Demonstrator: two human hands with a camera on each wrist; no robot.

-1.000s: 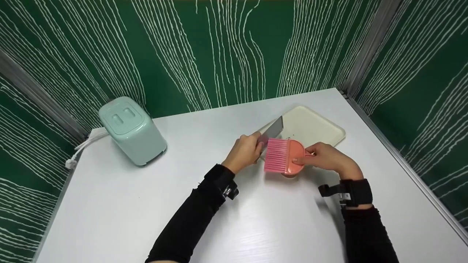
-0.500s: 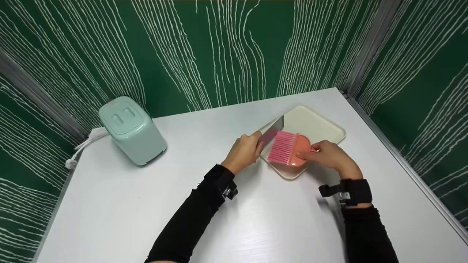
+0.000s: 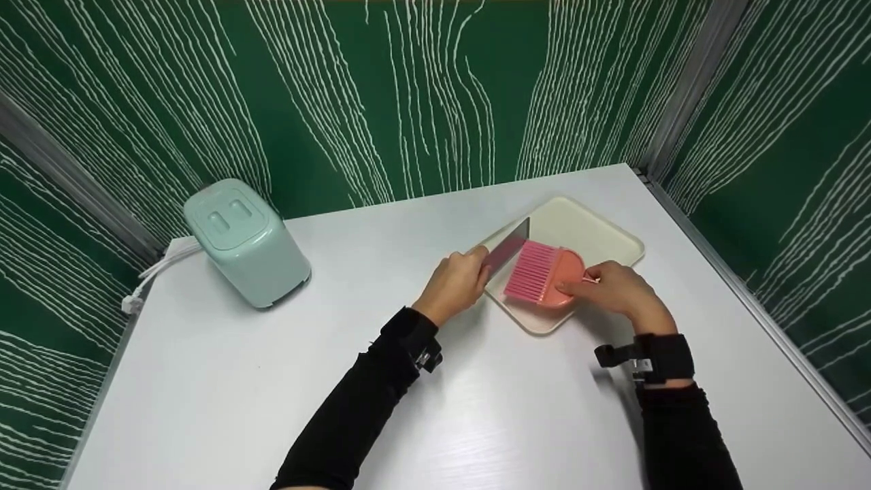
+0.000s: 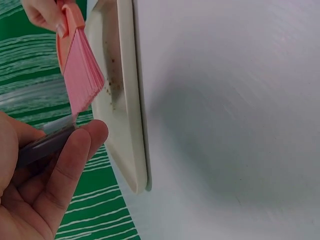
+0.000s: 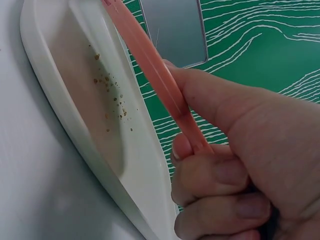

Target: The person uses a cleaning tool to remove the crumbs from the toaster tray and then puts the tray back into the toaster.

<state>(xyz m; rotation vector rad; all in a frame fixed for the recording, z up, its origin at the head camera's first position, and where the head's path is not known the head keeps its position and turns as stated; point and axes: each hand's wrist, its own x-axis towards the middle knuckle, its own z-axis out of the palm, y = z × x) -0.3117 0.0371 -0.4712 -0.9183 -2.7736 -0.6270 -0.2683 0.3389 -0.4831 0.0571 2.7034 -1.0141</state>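
Observation:
Held tilted in my left hand (image 3: 449,284) is a flat grey metal crumb tray (image 3: 505,252), pinched at its dark near edge in the left wrist view. My right hand (image 3: 618,294) grips the handle of an orange brush (image 3: 566,278) with pink bristles (image 4: 82,77). The bristle tips are right beside the face of the crumb tray. Beneath both lies a cream rectangular tray (image 3: 592,235) on the table. Small brown crumbs (image 5: 120,102) are scattered in it, as the right wrist view shows.
A mint-green toaster (image 3: 255,252) stands at the back left of the white table (image 3: 354,327), its white cord and plug (image 3: 133,304) at the left edge. Green walls with white lines (image 3: 435,102) border the table behind and on both sides.
The brush has shifted away from my body and to the right, uncovering the cream tray's near corner. My left hand and the crumb tray have hardly moved.

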